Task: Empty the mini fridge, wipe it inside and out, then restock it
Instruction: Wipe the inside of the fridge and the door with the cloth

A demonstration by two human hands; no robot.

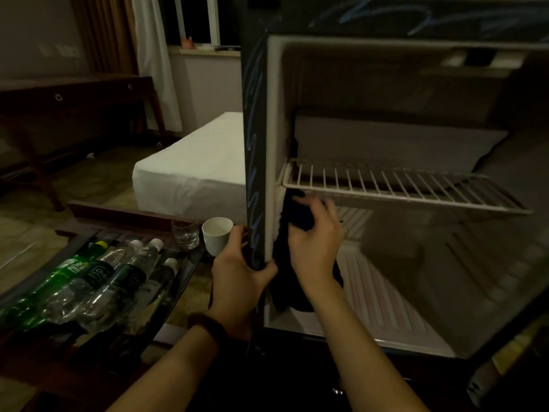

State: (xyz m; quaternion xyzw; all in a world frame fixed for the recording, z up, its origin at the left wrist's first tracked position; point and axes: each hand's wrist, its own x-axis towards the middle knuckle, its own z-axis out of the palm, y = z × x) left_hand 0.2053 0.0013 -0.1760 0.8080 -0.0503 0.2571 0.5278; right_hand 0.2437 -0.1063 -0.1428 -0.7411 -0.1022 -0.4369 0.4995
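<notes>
Low centre of frame: left hand (237,272) curled round the lower front edge of the dark mini fridge wall (255,162), thumb hooked over it, bracing. Just right of it: right hand (315,242), fingers (309,205) bunched into a dark soft cloth (289,263) pressed against the pale inner left wall, under the white wire shelf (398,185). Cloth limp and light, likely bunching and slipping; best gripped as a wad in the palm. Shelf thin and stiff, its front wire an edge for knuckles to catch. Fridge cavity bare, with open room toward the right and the ribbed floor (383,295). Lower left: clear and green plastic bottles (89,281) lying in a dark tray (178,281), light but prone to rolling. Beyond them: a fragile clear glass (184,234) and a white cup (216,233), close beside the left hand. Farther back: a white bed (190,171).
</notes>
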